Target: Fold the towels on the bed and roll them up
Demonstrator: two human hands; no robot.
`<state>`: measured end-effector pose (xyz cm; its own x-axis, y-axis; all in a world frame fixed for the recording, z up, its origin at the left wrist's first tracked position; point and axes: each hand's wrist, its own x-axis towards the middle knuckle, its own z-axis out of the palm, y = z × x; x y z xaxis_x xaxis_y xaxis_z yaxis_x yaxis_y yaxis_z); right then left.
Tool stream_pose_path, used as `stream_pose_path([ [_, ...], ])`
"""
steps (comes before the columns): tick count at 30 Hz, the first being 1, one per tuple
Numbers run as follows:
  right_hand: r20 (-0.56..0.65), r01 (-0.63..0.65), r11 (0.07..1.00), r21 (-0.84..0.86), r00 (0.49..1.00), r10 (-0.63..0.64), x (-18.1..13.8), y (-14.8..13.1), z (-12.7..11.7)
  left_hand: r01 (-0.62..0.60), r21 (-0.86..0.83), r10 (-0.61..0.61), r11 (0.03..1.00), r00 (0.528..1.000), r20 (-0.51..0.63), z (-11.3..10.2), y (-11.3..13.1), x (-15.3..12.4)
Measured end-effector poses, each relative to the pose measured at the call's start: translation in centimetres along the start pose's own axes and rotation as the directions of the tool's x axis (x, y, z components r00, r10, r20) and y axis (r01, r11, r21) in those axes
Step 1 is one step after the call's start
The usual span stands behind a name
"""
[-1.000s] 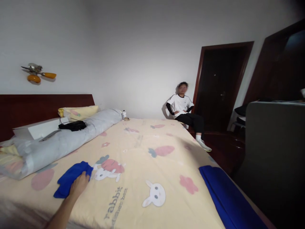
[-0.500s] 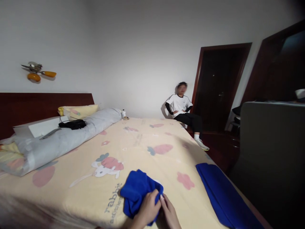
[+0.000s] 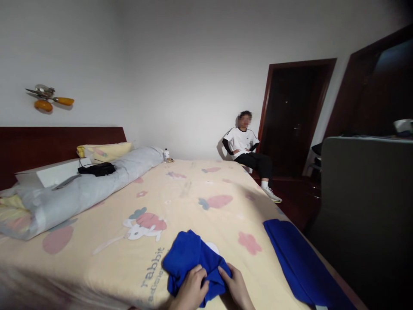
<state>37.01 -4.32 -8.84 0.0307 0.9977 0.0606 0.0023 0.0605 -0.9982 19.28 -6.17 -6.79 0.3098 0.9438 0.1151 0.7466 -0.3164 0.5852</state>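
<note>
A crumpled blue cloth lies on the yellow bed sheet with rabbit and carrot prints, near the bed's front edge. My left hand has its fingers curled into the cloth's near part. Just to its right, my right hand pinches the cloth's near right edge. Both hands sit close together at the bottom of the view.
A second blue cloth lies flat along the bed's right edge. A rolled grey quilt, pillows, a black pouch and a white box lie by the dark headboard. A person sits near the dark door. A grey cabinet stands right.
My left hand dragged the blue cloth from the bed's left side to the front middle. My right hand joined it, and both hands now grip the cloth's near edge.
</note>
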Motion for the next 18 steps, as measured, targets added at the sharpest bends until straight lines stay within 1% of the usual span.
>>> stream_pose_path([
  [2, 0.004, 0.007, 0.999, -0.036, 1.0, -0.007, 0.2, 0.1, -0.4, -0.002, 0.051, 0.003, 0.999, 1.0, -0.026, -0.3, 0.2, 0.2],
  [4, -0.015, 0.01, 0.998, -0.059, 1.0, -0.011, 0.5, 0.2, -1.1, -0.037, 0.081, 0.04, 0.996, 0.999, -0.03, -1.0, 0.1, 0.3],
  [6, -0.052, 0.006, 0.997, -0.081, 0.999, -0.01, 0.8, 0.2, -1.9, -0.06, 0.104, 0.061, 0.993, 0.998, -0.014, -1.8, -0.2, 0.3],
  [8, -0.082, 0.005, 0.995, -0.095, 0.997, -0.013, 1.2, 0.4, -2.6, -0.042, 0.143, 0.041, 0.989, 0.999, 0.008, -2.5, -0.7, 0.2],
  [11, -0.104, 0.018, 0.991, -0.131, 0.994, -0.032, 1.7, 0.7, -3.2, -0.053, 0.194, 0.042, 0.98, 0.997, 0.061, -2.9, -1.9, 0.0],
  [14, -0.14, 0.022, 0.974, -0.225, 0.989, -0.054, 2.2, 1.0, -3.5, -0.095, 0.223, 0.077, 0.97, 0.993, 0.091, -3.1, -3.0, -0.2],
  [16, -0.174, -0.001, 0.951, -0.308, 0.983, -0.056, 2.3, 1.2, -3.9, -0.078, 0.242, 0.062, 0.967, 0.996, 0.071, -3.6, -3.7, -0.3],
  [18, -0.189, -0.019, 0.92, -0.392, 0.98, -0.061, 2.3, 1.4, -4.4, -0.035, 0.276, 0.029, 0.96, 0.999, 0.026, -4.5, -4.5, -0.4],
])
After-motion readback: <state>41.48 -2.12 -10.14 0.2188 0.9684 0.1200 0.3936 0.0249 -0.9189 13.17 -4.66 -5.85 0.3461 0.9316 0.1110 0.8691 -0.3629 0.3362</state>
